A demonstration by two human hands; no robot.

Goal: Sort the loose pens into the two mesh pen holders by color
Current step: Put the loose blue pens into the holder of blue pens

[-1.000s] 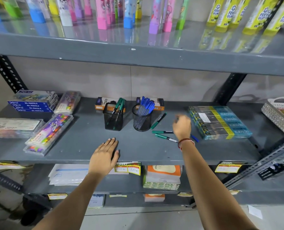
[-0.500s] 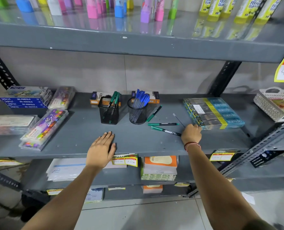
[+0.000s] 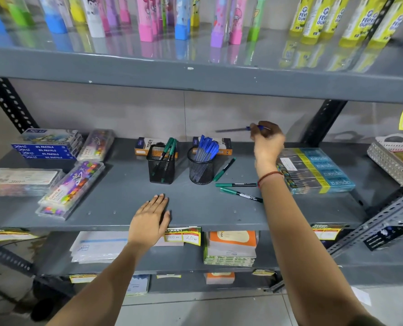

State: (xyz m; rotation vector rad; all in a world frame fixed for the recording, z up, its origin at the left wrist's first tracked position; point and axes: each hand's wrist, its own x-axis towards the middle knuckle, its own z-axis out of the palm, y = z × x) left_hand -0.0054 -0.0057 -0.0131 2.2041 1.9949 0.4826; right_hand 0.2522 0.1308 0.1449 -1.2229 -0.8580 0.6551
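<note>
Two black mesh holders stand mid-shelf: a square holder with green pens and a round holder full of blue pens. Three green pens lie loose to the right of the round holder: one slanted, one level, one nearest me. My right hand is raised above the shelf, right of the round holder, shut on a blue pen that points left. My left hand rests flat and open on the shelf's front edge, holding nothing.
Pastel boxes and crayon cases fill the shelf's left side. A stack of pencil boxes lies at the right, a white basket beyond it. Small boxes sit behind the holders. The upper shelf overhangs.
My right hand has picked the blue pen off the shelf near the pencil boxes and lifted it up and toward the back. My left hand has stayed put.
</note>
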